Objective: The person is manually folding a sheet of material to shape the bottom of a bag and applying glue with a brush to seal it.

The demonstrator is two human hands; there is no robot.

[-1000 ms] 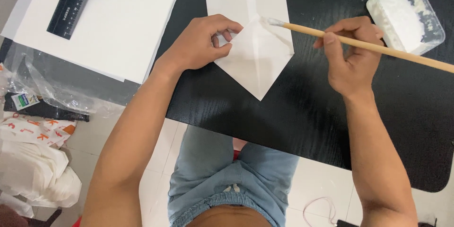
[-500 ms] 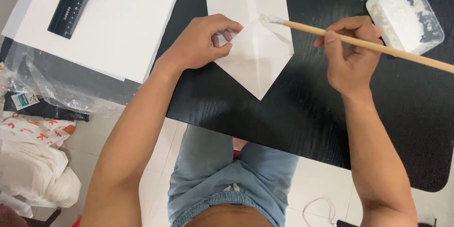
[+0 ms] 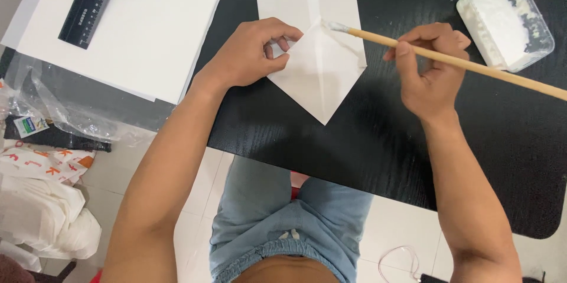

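A white folded paper (image 3: 322, 64) with a pointed lower end lies on the black table (image 3: 378, 135); a tan strip tops it. My left hand (image 3: 251, 53) presses down on the paper's left edge, fingers curled over the fold. My right hand (image 3: 431, 67) grips a long wooden brush (image 3: 449, 61), whose whitish tip touches the paper near its upper middle fold.
A clear plastic tub of white paste (image 3: 502, 17) stands at the back right. Large white sheets (image 3: 136, 23) with a black ruler (image 3: 88, 2) on top lie at the left. Plastic bags (image 3: 47, 159) sit on the floor at left.
The brush tip has slid a little to the left along the paper's upper fold. My left hand stays in place.
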